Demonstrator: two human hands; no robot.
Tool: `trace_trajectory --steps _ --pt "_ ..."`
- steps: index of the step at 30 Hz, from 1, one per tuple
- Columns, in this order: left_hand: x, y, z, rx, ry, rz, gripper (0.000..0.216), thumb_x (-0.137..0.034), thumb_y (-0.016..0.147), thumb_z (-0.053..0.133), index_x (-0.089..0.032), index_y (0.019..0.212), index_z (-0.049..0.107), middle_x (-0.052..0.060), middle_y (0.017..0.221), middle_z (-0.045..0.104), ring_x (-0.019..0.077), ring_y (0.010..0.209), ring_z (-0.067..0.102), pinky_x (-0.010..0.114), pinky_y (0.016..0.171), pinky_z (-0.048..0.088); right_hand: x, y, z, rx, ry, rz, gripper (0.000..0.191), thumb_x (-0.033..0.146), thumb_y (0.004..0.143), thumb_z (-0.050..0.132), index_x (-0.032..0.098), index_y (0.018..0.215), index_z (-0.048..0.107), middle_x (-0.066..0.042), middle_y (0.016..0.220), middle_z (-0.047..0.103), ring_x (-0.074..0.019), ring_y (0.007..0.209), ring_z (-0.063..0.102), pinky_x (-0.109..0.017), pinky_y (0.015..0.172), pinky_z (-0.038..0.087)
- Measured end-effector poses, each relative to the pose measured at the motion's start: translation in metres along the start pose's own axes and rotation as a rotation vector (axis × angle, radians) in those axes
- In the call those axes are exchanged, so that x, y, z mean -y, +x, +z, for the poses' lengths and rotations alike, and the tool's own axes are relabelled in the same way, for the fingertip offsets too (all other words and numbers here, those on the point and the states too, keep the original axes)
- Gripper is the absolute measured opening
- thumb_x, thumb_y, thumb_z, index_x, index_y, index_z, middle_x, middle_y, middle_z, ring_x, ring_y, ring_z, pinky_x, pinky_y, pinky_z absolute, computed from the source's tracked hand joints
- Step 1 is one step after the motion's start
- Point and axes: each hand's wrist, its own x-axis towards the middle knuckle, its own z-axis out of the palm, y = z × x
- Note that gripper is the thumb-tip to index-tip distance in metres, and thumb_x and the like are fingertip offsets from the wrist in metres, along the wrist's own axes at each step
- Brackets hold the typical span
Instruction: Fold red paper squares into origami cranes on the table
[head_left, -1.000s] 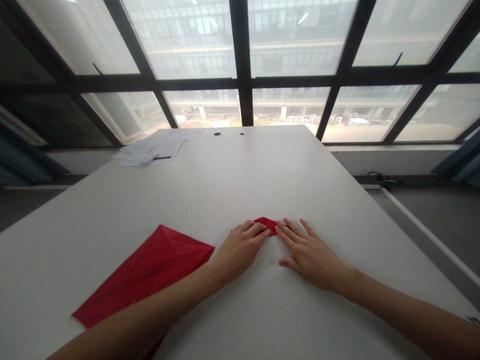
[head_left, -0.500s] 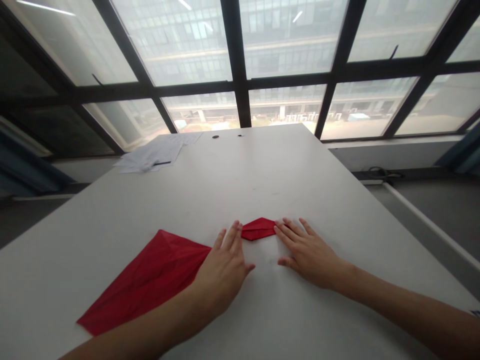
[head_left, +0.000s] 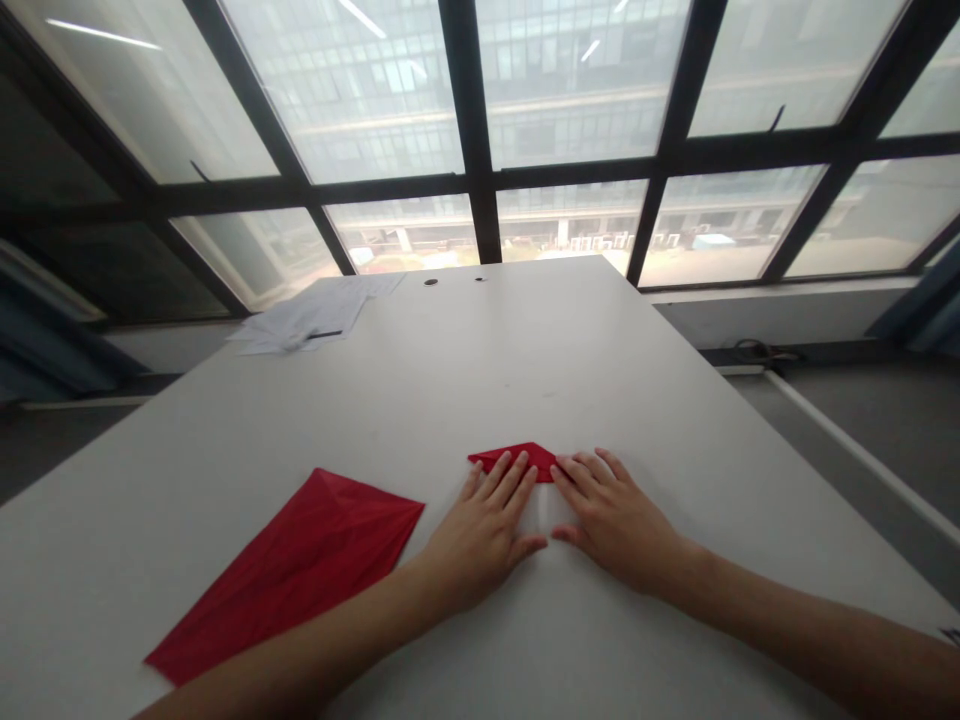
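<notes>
A small folded red piece, thin like paper or cloth, lies flat on the white table. My left hand rests on its left and middle part, fingers stretched out and pressing down. On its right end lie the fingertips of my right hand, also spread flat. The two hands are close together, palms down. To the left lies a larger red sheet with creases, its lower edge partly hidden behind my left forearm.
Loose white papers with a dark pen-like object on them lie at the far left of the table. Two small dark spots sit near the far edge. Large windows stand beyond, and a cable lies at right.
My left hand has slid right along the small red piece, from its left end to its middle, so its left tip now shows. My right hand has hardly moved.
</notes>
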Motion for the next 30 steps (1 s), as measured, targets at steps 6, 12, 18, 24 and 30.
trace_trajectory --steps 6,12,18,24,30 --pt "0.004 0.006 -0.001 -0.077 0.010 -0.052 0.053 -0.048 0.101 0.042 -0.018 0.144 0.047 0.017 0.153 0.041 0.0310 0.147 0.029 0.057 0.117 0.026 0.017 0.001 -0.015 0.003 0.093 0.019 0.047 0.052 0.093 0.058 0.017 0.123 0.063 -0.014 0.112 0.066 -0.0303 0.108 0.056 -0.049 0.102 0.038" --pt "0.015 0.015 0.003 -0.077 -0.182 0.023 0.043 -0.033 0.101 0.047 -0.019 0.142 0.049 0.011 0.148 0.050 0.0228 0.141 0.040 0.047 0.120 0.027 -0.005 0.009 -0.013 -0.086 0.332 -0.016 0.029 0.020 0.100 0.045 0.024 0.120 0.065 -0.006 0.116 0.068 -0.0206 0.109 0.057 -0.038 0.101 0.043" --pt "0.020 0.016 0.003 -0.076 -0.262 0.042 0.068 -0.044 0.093 0.061 -0.022 0.151 0.034 0.010 0.156 0.039 0.0253 0.149 0.027 0.051 0.121 0.025 -0.032 0.019 -0.001 -0.066 0.303 -0.063 0.032 0.017 0.094 0.056 0.027 0.122 0.066 -0.003 0.132 0.063 -0.0210 0.124 0.051 -0.040 0.107 0.037" --pt "0.011 0.015 -0.005 -0.156 -0.250 0.039 0.034 -0.033 0.090 0.067 -0.025 0.124 0.064 0.007 0.131 0.061 0.0245 0.128 0.051 0.043 0.113 0.039 -0.028 0.016 -0.003 -0.086 0.248 0.022 0.018 0.024 0.093 0.063 0.030 0.108 0.072 -0.003 0.114 0.069 -0.0222 0.109 0.056 -0.042 0.101 0.035" --pt "0.018 0.020 0.002 -0.170 -0.404 0.056 0.020 -0.019 0.090 0.065 -0.024 0.110 0.067 0.003 0.122 0.068 0.0203 0.118 0.059 0.038 0.109 0.041 -0.037 0.019 0.001 -0.126 0.239 -0.089 0.010 0.029 0.092 0.067 0.029 0.100 0.072 -0.002 0.101 0.070 -0.0208 0.103 0.056 -0.041 0.101 0.029"
